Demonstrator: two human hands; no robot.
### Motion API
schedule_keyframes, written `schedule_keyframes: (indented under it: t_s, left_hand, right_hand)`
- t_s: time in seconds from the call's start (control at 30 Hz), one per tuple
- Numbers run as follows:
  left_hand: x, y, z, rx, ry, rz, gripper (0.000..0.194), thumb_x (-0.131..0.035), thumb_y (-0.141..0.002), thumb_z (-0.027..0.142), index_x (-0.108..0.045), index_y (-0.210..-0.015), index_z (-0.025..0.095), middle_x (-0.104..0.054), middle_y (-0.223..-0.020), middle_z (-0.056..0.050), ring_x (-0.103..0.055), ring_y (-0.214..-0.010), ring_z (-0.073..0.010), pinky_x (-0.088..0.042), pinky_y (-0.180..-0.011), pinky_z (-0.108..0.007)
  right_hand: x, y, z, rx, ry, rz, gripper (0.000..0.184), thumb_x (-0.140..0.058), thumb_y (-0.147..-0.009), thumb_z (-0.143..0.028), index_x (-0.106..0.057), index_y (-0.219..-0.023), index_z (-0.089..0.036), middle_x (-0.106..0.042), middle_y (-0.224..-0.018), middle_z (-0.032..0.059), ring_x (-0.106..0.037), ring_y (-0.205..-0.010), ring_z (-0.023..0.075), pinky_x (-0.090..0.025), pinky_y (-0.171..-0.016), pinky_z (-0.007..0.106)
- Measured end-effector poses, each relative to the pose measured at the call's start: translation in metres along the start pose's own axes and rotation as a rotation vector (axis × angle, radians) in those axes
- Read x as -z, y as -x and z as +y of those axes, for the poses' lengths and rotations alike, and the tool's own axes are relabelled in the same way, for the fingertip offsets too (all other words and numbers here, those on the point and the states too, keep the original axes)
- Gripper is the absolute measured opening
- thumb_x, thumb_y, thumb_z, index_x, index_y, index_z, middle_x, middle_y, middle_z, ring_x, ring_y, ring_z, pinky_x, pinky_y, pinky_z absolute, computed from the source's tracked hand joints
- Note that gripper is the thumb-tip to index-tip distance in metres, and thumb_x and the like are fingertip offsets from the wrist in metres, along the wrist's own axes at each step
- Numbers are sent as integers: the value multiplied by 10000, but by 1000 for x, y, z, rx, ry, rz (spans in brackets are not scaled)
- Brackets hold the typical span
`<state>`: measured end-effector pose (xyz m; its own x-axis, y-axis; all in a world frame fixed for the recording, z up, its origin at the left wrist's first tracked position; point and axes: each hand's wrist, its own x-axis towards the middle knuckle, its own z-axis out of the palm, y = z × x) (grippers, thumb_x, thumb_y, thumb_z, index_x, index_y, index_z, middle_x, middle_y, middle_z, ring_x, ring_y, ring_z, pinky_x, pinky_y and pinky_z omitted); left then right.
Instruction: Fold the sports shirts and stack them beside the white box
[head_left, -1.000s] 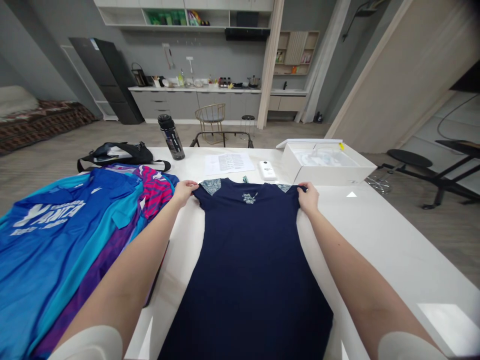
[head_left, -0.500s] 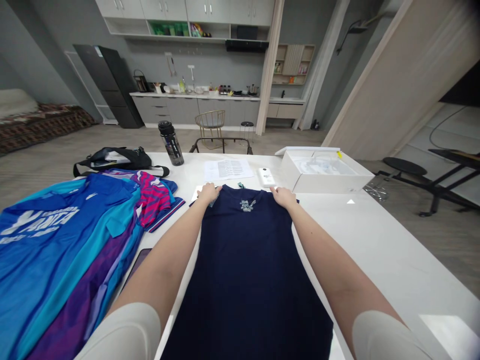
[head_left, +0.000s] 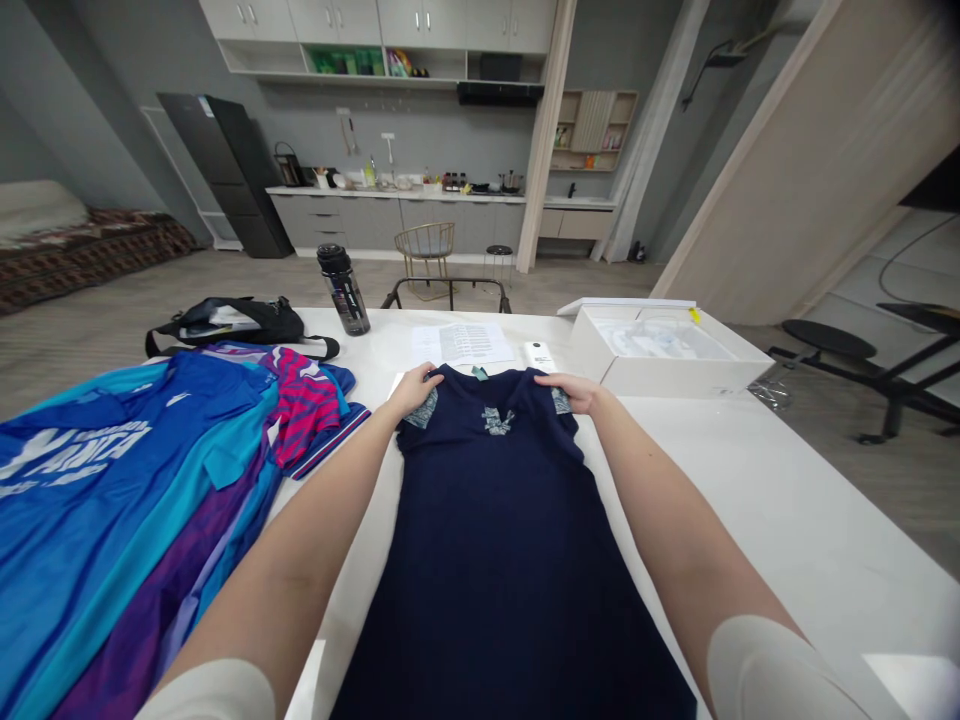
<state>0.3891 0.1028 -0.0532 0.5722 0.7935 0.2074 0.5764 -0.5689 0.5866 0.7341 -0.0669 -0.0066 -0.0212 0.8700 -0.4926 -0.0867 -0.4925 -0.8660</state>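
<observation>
A navy T-shirt (head_left: 495, 540) with patterned shoulder patches and a patterned motif below the neckline lies face up on the white table (head_left: 772, 500), collar away from me. My left hand (head_left: 415, 391) pinches its left shoulder beside the neckline. The other shoulder is gripped by my right hand (head_left: 574, 391), thumb and fingers closed on the cloth near the collar. Both shoulders look slightly raised and the sleeves hang bunched below my hands. The shirt's lower hem runs out of view at the bottom.
Several sports shirts (head_left: 142, 470) are piled at the left, beneath a black bag (head_left: 232, 322). A dark bottle (head_left: 343, 290), printed paper (head_left: 471, 343), a small white device (head_left: 538, 355) and an open white box (head_left: 675, 350) stand along the far side of the table.
My hands have moved inward from the sleeve ends to the shoulders by the collar, taking a fresh hold there. The shirt's shoulders now look lifted and its sleeves crumpled.
</observation>
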Motion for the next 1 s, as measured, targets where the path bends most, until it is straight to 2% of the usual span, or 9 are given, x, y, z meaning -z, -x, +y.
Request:
schedule_keyframes:
  t_s: [0.07, 0.13, 0.27, 0.37, 0.53, 0.67, 0.77, 0.9, 1.0]
  left_hand:
    - [2, 0, -5, 9, -20, 15, 243, -498, -982, 419, -645, -1053, 239, -728, -1040, -26, -660, -987, -203, -483, -883, -292]
    - [5, -1, -12, 33, -56, 14, 220, -517, -982, 401, -657, -1052, 246, -733, -1049, -35, -664, -994, -215, -478, -886, -301]
    - [3, -3, -24, 110, -160, 8, 222, -520, -993, 384, -664, -1072, 235, -735, -1047, -86, -670, -999, -254, -474, -871, -332]
    - [-4, -3, -26, 151, -230, 3, 225, -507, -1005, 361, -654, -1109, 226, -725, -1097, -112, -661, -1047, -263, -466, -889, -339]
    - [-14, -3, -21, 169, -311, 4, 270, -461, -1027, 351, -629, -1182, 209, -684, -1201, -134, -619, -1142, -275, -445, -956, -367]
    - [-14, -3, -15, 168, -342, 0, 307, -433, -1037, 382, -619, -1220, 219, -664, -1232, -130, -592, -1181, -291, -426, -997, -405]
    - [-14, -5, -10, 168, -347, 5, 325, -401, -1046, 380, -610, -1235, 220, -652, -1252, -133, -580, -1194, -302, -424, -996, -428]
    - [-14, -11, -2, 157, -350, -6, 313, -384, -1049, 376, -621, -1198, 236, -659, -1221, -121, -588, -1173, -299, -421, -991, -437]
    - [-13, -16, 0, 170, -367, 9, 323, -369, -1051, 375, -612, -1213, 238, -648, -1220, -133, -581, -1171, -309, -411, -998, -459]
  right_hand:
    - [0, -7, 1, 73, 117, 133, 136, -672, -929, -297, -665, -964, -165, -767, -860, 73, -742, -769, 176, -620, -745, 275]
    - [-1, -16, 4, 144, 433, 290, 180, -628, -957, -331, -689, -981, -163, -771, -914, 94, -743, -814, 201, -610, -754, 296]
    - [-8, -35, 19, 306, 953, 493, 270, -524, -979, -216, -707, -1157, -125, -711, -1224, 150, -659, -1171, 255, -490, -1033, 339]
    - [-13, -42, 32, 348, 1038, 519, 396, -523, -969, -175, -624, -1348, -121, -591, -1405, 181, -532, -1339, 276, -373, -1144, 348]
    - [-8, -46, 40, 354, 1162, 584, 494, -514, -996, -245, -505, -1478, -136, -506, -1477, 195, -472, -1378, 296, -361, -1143, 358]
    - [0, -49, 32, 271, 1185, 640, 428, -418, -1049, -417, -654, -1297, -159, -590, -1392, 172, -541, -1301, 282, -404, -1087, 348]
    - [1, -48, 25, 196, 1175, 651, 549, -281, -1073, -490, -712, -1140, -157, -667, -1257, 183, -589, -1221, 297, -430, -1036, 383]
    - [-5, -44, 22, 197, 1212, 673, 403, -390, -1058, -436, -653, -1207, -169, -633, -1309, 184, -537, -1260, 314, -406, -1049, 431]
    - [-11, -43, 20, 232, 1250, 728, 416, -313, -1074, -435, -578, -1298, -206, -625, -1292, 177, -550, -1225, 308, -399, -1045, 464]
